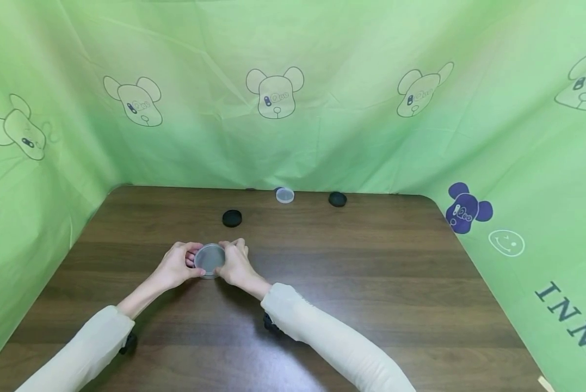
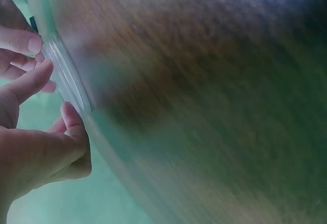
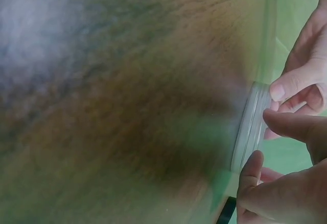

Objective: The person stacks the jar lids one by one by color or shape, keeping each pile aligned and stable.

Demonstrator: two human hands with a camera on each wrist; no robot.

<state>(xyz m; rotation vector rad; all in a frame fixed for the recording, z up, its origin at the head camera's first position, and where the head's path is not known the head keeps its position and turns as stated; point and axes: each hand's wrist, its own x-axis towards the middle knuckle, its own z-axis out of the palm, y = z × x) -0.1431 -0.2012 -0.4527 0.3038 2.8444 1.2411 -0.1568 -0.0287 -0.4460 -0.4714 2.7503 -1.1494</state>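
Between my two hands is a shallow, round, clear plastic container [image 1: 209, 260], at the left of the middle of the table in the head view. My left hand [image 1: 177, 265] pinches its left rim with thumb and fingers. Its right rim is gripped by my right hand [image 1: 236, 264], the thumb toward the front edge. From the side, in the left wrist view, the container [image 2: 68, 76] has ridged edges; the right wrist view also shows the container [image 3: 250, 127] with fingertips along its rim. Whether its lid is fully seated cannot be told.
Just behind the hands lies a black round lid [image 1: 232, 218]. Farther back are a small clear round piece [image 1: 285, 195] and a second black lid [image 1: 338, 199], near the far edge of the brown wooden table [image 1: 371, 283]. A green printed curtain [image 1: 322, 147] surrounds the table's back and sides.
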